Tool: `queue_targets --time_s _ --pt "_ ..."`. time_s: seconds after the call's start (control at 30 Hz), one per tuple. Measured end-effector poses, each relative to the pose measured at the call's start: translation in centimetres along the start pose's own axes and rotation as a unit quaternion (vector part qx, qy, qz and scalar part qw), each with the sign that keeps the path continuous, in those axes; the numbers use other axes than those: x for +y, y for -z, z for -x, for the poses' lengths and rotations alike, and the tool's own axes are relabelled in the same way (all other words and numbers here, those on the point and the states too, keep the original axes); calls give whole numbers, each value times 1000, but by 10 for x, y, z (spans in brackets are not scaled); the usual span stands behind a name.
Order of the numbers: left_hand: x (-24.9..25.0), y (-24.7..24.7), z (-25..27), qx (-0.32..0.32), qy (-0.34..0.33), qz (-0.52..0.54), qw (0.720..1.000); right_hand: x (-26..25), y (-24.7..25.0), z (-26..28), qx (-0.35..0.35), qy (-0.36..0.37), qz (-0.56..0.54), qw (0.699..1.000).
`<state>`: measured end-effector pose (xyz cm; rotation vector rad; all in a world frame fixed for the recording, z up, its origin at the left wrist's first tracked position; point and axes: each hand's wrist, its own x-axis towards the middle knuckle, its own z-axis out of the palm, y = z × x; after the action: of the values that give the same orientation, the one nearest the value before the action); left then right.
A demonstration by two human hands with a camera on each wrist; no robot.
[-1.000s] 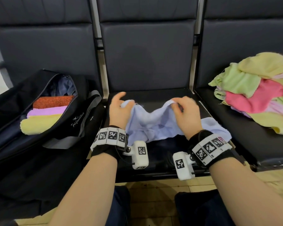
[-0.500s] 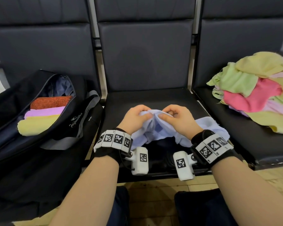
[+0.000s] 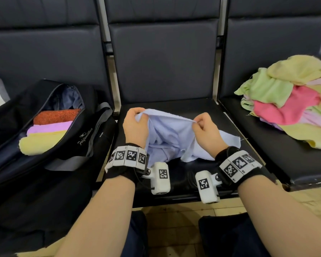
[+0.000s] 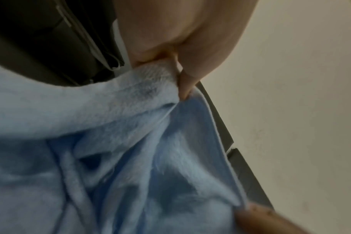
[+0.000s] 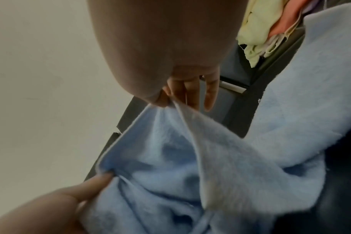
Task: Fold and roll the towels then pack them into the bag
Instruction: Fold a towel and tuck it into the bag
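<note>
A light blue towel lies crumpled on the middle seat, its far edge lifted and stretched between my hands. My left hand pinches that edge at the left; my right hand pinches it at the right. The towel hangs in folds under both wrists. On the left seat an open black bag holds three rolled towels: orange, purple and yellow.
A heap of loose towels in yellow, green, pink and lilac covers the right seat. Dark seat backs rise behind. A tiled floor and my knees lie below the seat's front edge.
My hands were together at the towel's middle half a second ago. They have moved apart, lifting and stretching the far edge between them.
</note>
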<state>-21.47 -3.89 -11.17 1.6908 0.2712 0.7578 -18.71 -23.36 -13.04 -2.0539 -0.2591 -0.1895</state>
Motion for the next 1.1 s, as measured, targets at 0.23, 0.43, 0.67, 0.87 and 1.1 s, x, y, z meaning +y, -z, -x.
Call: queue_targets --time_s 0.23,0.43,0.67,0.87,1.1 --pt "-3 -12 12 -355 -13 -125 926 -10 2 6 -41 81 -65 994" --pt "2 -16 17 -280 -18 -108 954 -16 2 10 -67 104 -47 991" --pt "10 -4 12 -118 23 -20 993 5 4 4 -51 68 126 988" --pt "9 9 4 -89 9 -32 995 -3 2 13 -173 86 119 974" --pt "5 4 1 -141 57 -13 988 -21 3 14 -142 50 -73 986"
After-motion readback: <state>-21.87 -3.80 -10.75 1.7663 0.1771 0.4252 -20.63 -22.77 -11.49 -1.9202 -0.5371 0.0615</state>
